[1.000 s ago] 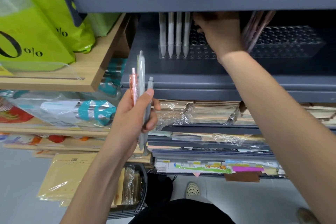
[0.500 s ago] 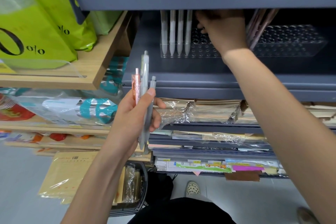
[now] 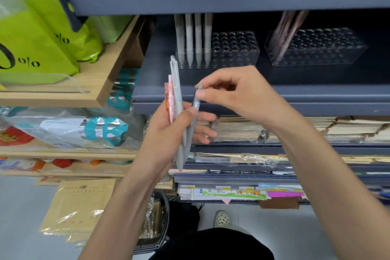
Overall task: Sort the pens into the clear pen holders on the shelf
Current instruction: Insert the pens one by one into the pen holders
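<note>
- Pinching the top end of the grey pen [image 3: 195, 112], my right hand [image 3: 238, 95] hovered just right of the bundle.
- My left hand [image 3: 168, 131] gripped the other pens [image 3: 176, 99], grey and pink, with the grey pen's lower part also in its grasp.
- That pen's long axis ran near upright, top tilted right.
- The left clear holder [image 3: 234, 48], four pale pens [image 3: 193, 40] at its left end, stood above and beyond both hands on the grey shelf [image 3: 316, 93]; I judged a lift up and forward came next.
</note>
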Demonstrator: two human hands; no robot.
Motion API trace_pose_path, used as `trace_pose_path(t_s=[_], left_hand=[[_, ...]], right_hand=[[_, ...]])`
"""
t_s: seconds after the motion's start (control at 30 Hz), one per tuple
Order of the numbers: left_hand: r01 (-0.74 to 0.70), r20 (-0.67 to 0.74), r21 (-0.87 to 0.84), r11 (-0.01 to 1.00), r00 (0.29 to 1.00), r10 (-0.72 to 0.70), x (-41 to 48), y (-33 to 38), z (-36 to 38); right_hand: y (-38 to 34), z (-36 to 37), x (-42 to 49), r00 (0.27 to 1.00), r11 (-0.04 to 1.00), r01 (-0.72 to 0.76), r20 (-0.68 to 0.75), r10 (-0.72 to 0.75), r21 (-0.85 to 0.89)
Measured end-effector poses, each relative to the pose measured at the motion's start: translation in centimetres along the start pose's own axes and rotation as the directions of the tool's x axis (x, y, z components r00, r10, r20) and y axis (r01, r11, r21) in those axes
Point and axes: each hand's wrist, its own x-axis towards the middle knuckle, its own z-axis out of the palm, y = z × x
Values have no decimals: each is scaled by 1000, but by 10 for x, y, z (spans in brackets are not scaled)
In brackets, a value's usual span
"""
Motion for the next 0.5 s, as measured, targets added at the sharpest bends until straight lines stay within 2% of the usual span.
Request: trace_pose_path(t_s=[0.1, 0.17, 0.27, 0.37, 0.5], left_hand=[[5, 20, -29, 1000, 1000, -4, 6, -2, 11], [34, -23, -49, 998, 999, -35, 11, -3, 17], [69, -86, -27, 997, 994, -71, 20, -4, 23], [23, -60, 76, 997, 998, -18, 25, -7, 24], [-26, -82, 125, 992, 996, 36, 32, -13, 35]], right_hand=[[4, -10, -1, 1000, 996, -25, -3, 26, 86], [7, -21, -1, 999, 983, -18, -33, 24, 181], [9, -40, 2, 982, 936, 32, -185, 36, 351], [9, -54, 8, 958, 869, 93, -281, 55, 486], [15, -53, 14, 982, 870, -1, -164, 94, 493]])
